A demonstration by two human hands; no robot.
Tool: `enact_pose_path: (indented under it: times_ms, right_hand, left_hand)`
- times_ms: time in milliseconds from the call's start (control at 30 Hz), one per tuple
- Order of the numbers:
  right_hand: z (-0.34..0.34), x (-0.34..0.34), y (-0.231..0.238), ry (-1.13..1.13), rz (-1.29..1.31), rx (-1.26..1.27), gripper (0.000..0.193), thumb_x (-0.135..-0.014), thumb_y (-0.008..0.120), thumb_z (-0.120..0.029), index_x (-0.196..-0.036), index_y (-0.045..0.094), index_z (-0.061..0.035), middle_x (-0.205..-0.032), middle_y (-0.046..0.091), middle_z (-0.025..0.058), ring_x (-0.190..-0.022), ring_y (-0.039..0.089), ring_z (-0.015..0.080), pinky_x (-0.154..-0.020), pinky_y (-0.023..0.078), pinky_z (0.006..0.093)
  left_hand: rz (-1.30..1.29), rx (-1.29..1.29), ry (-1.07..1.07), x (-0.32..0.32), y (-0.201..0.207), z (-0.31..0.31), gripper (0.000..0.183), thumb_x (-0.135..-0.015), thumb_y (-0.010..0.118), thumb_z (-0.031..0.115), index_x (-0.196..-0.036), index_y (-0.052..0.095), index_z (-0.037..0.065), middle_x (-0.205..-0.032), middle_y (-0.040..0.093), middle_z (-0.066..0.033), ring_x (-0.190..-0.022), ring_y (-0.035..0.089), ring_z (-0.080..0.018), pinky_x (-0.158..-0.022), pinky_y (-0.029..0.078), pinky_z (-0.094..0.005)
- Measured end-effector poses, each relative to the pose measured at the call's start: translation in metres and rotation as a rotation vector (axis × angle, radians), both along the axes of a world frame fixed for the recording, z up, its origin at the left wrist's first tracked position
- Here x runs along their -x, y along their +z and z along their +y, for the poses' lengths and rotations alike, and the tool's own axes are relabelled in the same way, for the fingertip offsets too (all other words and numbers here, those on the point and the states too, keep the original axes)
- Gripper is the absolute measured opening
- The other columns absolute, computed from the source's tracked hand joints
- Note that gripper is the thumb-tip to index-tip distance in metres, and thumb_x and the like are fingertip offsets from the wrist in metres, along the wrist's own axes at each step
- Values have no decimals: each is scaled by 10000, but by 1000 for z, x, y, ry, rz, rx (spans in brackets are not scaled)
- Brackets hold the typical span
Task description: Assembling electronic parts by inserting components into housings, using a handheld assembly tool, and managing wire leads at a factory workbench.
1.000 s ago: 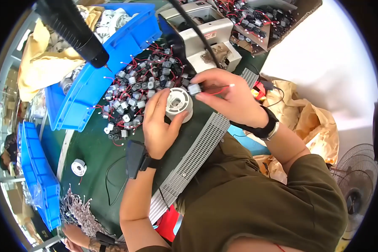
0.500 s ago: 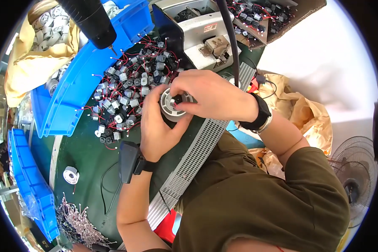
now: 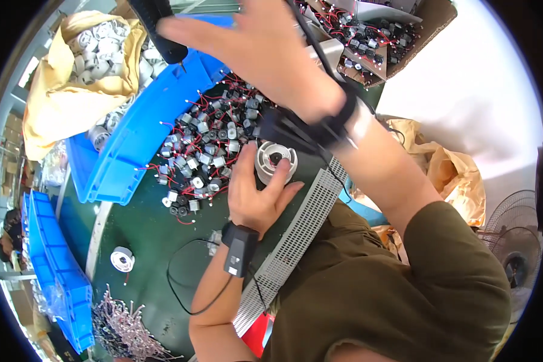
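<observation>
My left hand [image 3: 253, 196] grips a round white plastic housing [image 3: 260, 172] from its left side, over the green bench. The thumb reaches across the top of the housing, whose centre shows a dark part. Raised to the upper middle, my right hand [image 3: 259, 54] is open and holds nothing. One of its outstretched digits overlaps the hanging black electric screwdriver [image 3: 157, 27]; whether they touch I cannot tell. A heap of small motors [image 3: 214, 145] with red wires lies just left of the housing.
Blue bins [image 3: 123, 145] stand at the left, beside a yellow sack [image 3: 72, 99] of white plastic parts. Another wired housing [image 3: 122, 259] and a bundle of thin wires [image 3: 130, 329] lie on the bench. A cardboard box [image 3: 425, 51] holds more motors. A perforated strip [image 3: 283, 241] lines the bench's near edge.
My right hand has left the housing and risen up and left to the screwdriver. My left hand, still on the housing, appears shifted right and slightly down, as does the whole bench view.
</observation>
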State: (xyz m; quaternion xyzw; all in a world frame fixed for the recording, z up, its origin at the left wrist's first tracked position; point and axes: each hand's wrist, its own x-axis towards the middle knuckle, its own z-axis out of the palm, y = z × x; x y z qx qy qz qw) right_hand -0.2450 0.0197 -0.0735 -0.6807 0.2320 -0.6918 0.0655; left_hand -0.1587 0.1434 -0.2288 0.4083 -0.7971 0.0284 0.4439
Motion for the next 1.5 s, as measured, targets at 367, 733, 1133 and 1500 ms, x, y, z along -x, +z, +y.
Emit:
enact_pose_path:
  times_ms: [367, 733, 1133, 1500]
  right_hand:
    - [-21, 30, 64, 1002, -62, -443, 145, -740, 669, -67, -832, 582, 5, -775, 595, 67, -675, 567, 136, -607, 454, 255]
    - [13, 143, -3, 483, -223, -451, 78, -804, 635, -29, -776, 563, -18, -615, 560, 17, -494, 506, 77, -465, 395, 213]
    - [9, 151, -20, 289, -157, -476, 142, -763, 682, -68, -750, 550, -19, -583, 567, 14, -490, 532, 80, -461, 412, 226]
    - [8, 158, -28, 631, -41, -223, 309, -764, 596, 24, -1047, 474, 43, -638, 548, 82, -516, 539, 163, -504, 442, 272]
  left_hand:
    - [22, -52, 12, 10, 3, -3, 350, -701, 736, 102, -1030, 632, 47, -1101, 540, -268, -938, 578, -408, -764, 509, -420]
    - [16, -134, 28, 3, 3, -2, 354, -685, 748, 48, -1021, 641, 19, -1184, 507, -260, -989, 590, -377, -763, 526, -392]
    - [23, -144, 12, 2, -2, -1, 336, -702, 715, 52, -1025, 632, 11, -1182, 500, -263, -981, 586, -394, -769, 525, -401]
    - [4, -133, 59, 0, -5, -3, 399, -641, 769, 92, -1014, 643, 31, -1125, 545, -243, -945, 591, -368, -768, 507, -395]
